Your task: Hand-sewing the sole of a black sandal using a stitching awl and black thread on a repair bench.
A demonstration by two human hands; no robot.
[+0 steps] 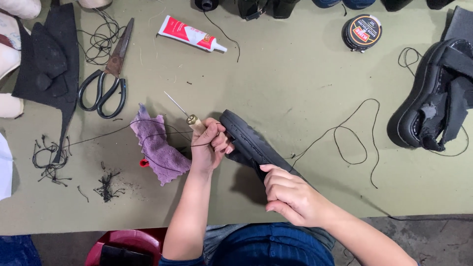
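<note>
From the head camera, the black shoe (251, 145) lies tilted at the centre of the frame, sole up, on the olive desk (295, 79). The right hand (293, 197) has its fingers wrapped round its lower end. The left hand (209, 145) is clenched on a wooden-handled awl (189, 118) with black thread (162, 134) running leftward over a purple cloth (157, 148). The sole looks stiff, rubbery and light; gripping its edge seems best.

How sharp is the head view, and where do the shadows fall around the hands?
Head view: evenly lit and mostly sharp; soft shadows fall left of the left hand gripping the wooden-handled awl, and below the black rubber shoe sole held by the right hand; faint glare on the round black polish tin.
</note>
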